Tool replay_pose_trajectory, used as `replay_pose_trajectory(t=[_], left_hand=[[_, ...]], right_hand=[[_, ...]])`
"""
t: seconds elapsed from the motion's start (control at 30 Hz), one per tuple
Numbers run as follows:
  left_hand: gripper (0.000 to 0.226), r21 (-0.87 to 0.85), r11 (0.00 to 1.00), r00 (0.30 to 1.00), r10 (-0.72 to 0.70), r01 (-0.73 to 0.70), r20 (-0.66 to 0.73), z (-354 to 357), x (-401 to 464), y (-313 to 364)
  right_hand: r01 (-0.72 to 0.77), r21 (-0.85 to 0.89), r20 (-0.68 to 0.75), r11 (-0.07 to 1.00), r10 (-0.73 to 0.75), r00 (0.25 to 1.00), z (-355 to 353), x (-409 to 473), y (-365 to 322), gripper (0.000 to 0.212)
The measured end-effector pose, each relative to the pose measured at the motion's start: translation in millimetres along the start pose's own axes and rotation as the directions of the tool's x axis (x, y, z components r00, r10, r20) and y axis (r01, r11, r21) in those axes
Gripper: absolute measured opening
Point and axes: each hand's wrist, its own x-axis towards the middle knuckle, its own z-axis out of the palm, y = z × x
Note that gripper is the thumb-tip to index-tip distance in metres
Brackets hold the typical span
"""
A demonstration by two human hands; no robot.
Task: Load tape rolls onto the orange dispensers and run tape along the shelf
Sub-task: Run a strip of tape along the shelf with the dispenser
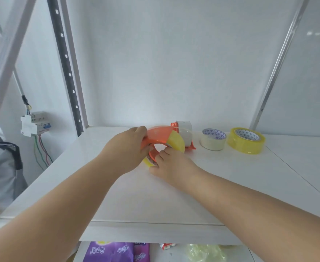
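Note:
An orange dispenser [158, 136] loaded with a yellow tape roll [176, 141] stands on the white shelf [136, 195] near the middle. My left hand [126, 150] grips its orange handle from the left. My right hand [169, 164] pinches the roll's lower edge at the dispenser's opening, fingers curled into the hole. Behind it stands a second orange dispenser [190, 147] carrying a whitish tape roll [185, 132]. To the right lie a loose clear tape roll [213, 139] and a loose yellow tape roll [246, 140], both flat on the shelf.
A perforated metal upright [66, 59] rises at the shelf's back left, another post [276, 69] at the right. A circuit breaker with wires [35, 123] hangs on the left wall. Purple packets [115, 251] lie on the shelf below.

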Motion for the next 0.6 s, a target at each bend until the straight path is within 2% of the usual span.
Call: replay_pose_trajectory(t=[0.17,0.27,0.37,0.4,0.5,0.57,0.6], left_hand=[[0.027,0.038,0.999,0.998,-0.033,0.035,-0.061,5.6,6.6,-3.3],[0.034,0.017,0.996,0.994,-0.089,0.091,-0.065,13.3,12.2,-0.6],[0.036,0.048,0.987,0.985,-0.152,0.156,-0.076,25.0,17.6,2.0],[0.033,0.042,0.985,0.983,-0.162,0.166,-0.093,29.2,19.0,2.4],[0.026,-0.045,0.981,0.972,-0.194,0.190,-0.134,41.5,20.9,1.3],[0.028,-0.081,0.975,0.965,-0.219,0.209,-0.146,46.5,20.8,-0.5],[0.032,-0.091,0.972,0.962,-0.229,0.217,-0.147,47.8,20.8,-1.0]], right_hand=[[-0.017,-0.051,-0.028,0.999,0.016,0.999,5.1,9.6,7.3,0.062],[0.100,-0.068,0.039,0.993,-0.098,0.994,6.4,12.3,12.3,0.057],[0.011,-0.116,-0.006,0.993,-0.012,1.000,13.2,17.6,11.0,0.054],[-0.028,-0.049,-0.052,0.998,0.026,0.998,18.9,17.1,11.1,0.052],[0.023,0.069,-0.298,0.997,-0.001,0.955,31.9,8.9,13.6,0.034],[0.119,0.201,-0.526,0.972,0.004,0.851,31.0,-5.1,20.0,0.017],[0.126,0.283,-0.597,0.951,0.072,0.799,30.8,-10.9,24.6,0.014]])
